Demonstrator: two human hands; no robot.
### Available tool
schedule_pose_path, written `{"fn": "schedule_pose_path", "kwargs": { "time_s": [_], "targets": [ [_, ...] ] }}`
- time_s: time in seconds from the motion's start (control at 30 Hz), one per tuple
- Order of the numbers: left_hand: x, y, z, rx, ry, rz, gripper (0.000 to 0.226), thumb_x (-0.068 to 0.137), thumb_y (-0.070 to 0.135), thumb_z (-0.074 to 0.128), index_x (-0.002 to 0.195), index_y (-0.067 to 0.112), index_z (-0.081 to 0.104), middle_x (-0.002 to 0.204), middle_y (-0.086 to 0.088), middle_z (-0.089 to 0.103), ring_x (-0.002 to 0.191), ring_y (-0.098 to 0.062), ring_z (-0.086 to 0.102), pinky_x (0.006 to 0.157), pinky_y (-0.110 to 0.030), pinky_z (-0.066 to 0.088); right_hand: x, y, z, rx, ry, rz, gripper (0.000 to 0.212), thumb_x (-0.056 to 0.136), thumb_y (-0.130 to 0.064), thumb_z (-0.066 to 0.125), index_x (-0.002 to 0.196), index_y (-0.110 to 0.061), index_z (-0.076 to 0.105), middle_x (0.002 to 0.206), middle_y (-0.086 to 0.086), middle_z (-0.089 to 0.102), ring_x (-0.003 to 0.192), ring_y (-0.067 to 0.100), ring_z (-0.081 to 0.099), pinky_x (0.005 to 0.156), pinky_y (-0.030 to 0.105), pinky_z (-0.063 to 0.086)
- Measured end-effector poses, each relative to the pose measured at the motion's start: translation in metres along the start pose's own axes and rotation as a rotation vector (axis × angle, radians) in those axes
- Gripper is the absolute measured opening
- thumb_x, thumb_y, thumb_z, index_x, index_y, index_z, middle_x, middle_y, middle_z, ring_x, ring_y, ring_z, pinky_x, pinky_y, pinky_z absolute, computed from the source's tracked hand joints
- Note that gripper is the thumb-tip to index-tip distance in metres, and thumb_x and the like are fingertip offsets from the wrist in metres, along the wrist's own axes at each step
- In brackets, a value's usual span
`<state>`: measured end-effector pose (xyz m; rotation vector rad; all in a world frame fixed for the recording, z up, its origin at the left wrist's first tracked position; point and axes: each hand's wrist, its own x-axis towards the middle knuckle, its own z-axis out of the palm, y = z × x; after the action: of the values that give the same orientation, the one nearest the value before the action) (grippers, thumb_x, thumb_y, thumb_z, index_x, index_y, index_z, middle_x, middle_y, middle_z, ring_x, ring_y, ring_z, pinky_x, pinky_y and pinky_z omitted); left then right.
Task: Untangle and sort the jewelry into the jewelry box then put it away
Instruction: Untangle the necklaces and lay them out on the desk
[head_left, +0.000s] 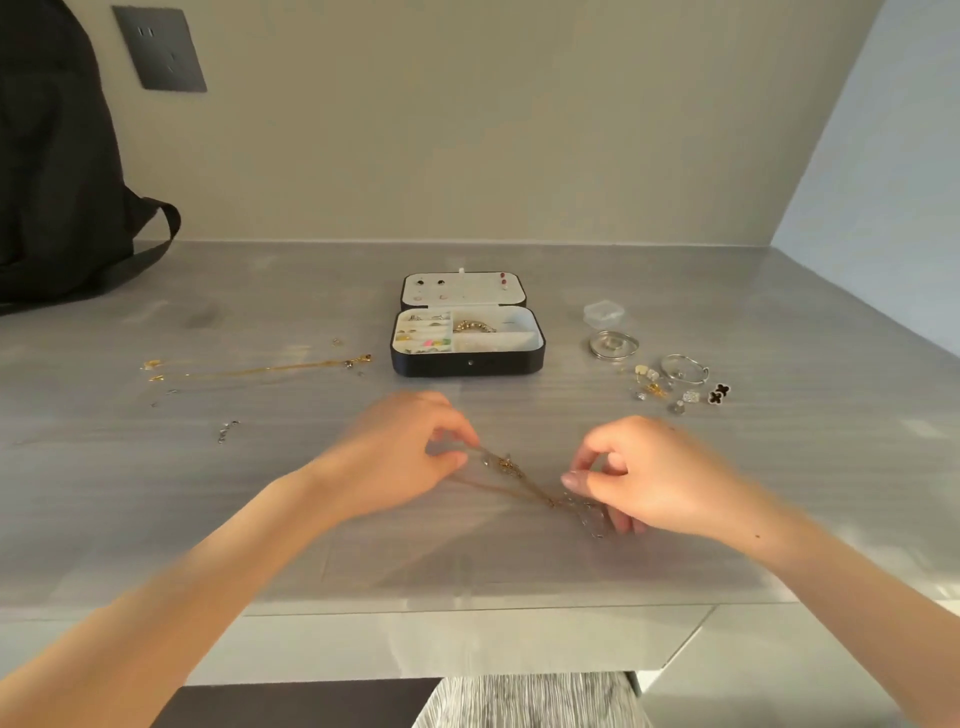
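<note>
- Grey brushed tabletop (260, 493) runs back to a beige wall (467, 130), with a dark socket plate (159, 49) up on the left and a black bag (52, 182) slumped in the far-left corner.
- Dead centre, the jewelry box (467, 364) sits open, lid laid back, its compartments holding small pieces.
- Left of the box, a gold necklace (270, 369) lies stretched out.
- Right of the box: a clear case (602, 313), bangles (613, 344) and black clover earrings (718, 393) in a loose scatter.
- Nearer the person, the tangled chains (524, 480) are strung between both hands, well in front of the box. It is hard to tell whether they are lifted or lying on the tabletop.
- Left hand (395, 457) pinches one end between thumb and forefinger.
- Right hand (654, 478) curls its fingers on the silvery bunch at the other end.
</note>
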<state>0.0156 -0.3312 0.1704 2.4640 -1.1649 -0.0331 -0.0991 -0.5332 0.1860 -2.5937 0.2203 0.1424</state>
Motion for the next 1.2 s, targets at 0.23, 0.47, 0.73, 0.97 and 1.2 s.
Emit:
{"fn": "schedule_pose_path", "kwargs": {
  "time_s": [0.23, 0.47, 0.73, 0.97, 1.2],
  "targets": [
    [0.025, 0.002, -0.002, -0.105, -0.169, 0.012, 0.015, 0.075, 0.029, 0.074, 0.087, 0.033, 0.065, 0.088, 0.015, 0.054, 0.082, 0.000, 0.050, 0.081, -0.023, 0.042, 0.027, -0.011, -0.004, -0.052, 0.052, -0.141, 0.013, 0.081, -0.038, 0.068, 0.082, -0.026, 0.068, 0.065, -0.013, 0.058, 0.059, 0.000, 0.050, 0.057, 0.020, 0.040],
    [0.035, -0.006, 0.001, -0.167, -0.273, 0.086, 0.013, 0.080, 0.024, 0.071, 0.077, 0.032, 0.061, 0.084, 0.010, 0.053, 0.081, -0.005, 0.051, 0.073, -0.015, 0.039, 0.059, -0.022, -0.012, 0.008, -0.231, -0.209, 0.008, 0.082, -0.031, 0.068, 0.084, -0.023, 0.068, 0.077, -0.007, 0.065, 0.068, 0.007, 0.056, 0.065, 0.024, 0.045],
    [0.047, -0.003, -0.008, -0.288, -0.370, 0.034, 0.014, 0.085, 0.022, 0.065, 0.078, 0.033, 0.058, 0.074, 0.015, 0.059, 0.073, 0.005, 0.053, 0.065, -0.009, 0.039, 0.065, -0.022, -0.001, 0.004, -0.257, -0.250, 0.020, 0.072, -0.037, 0.077, 0.082, -0.023, 0.065, 0.071, -0.012, 0.059, 0.062, 0.001, 0.051, 0.060, 0.019, 0.042],
    [0.056, -0.008, -0.007, -0.529, -0.401, -0.070, 0.008, 0.091, 0.017, 0.055, 0.084, 0.017, 0.058, 0.075, 0.001, 0.071, 0.072, -0.009, 0.063, 0.075, -0.022, 0.049, 0.066, -0.015, -0.005, 0.121, -0.232, -0.237, 0.006, 0.083, -0.026, 0.066, 0.077, -0.027, 0.068, 0.066, -0.015, 0.064, 0.057, -0.008, 0.054, 0.056, 0.006, 0.039],
    [0.051, -0.011, 0.003, -0.473, -0.171, -0.025, 0.008, 0.088, 0.028, 0.059, 0.084, 0.026, 0.065, 0.080, 0.016, 0.064, 0.071, -0.002, 0.056, 0.067, -0.014, 0.044, 0.067, -0.009, -0.009, 0.420, -0.275, -0.097, 0.007, 0.085, -0.018, 0.064, 0.080, -0.016, 0.069, 0.067, -0.005, 0.069, 0.060, -0.001, 0.057, 0.055, 0.010, 0.041]
  ]
}}
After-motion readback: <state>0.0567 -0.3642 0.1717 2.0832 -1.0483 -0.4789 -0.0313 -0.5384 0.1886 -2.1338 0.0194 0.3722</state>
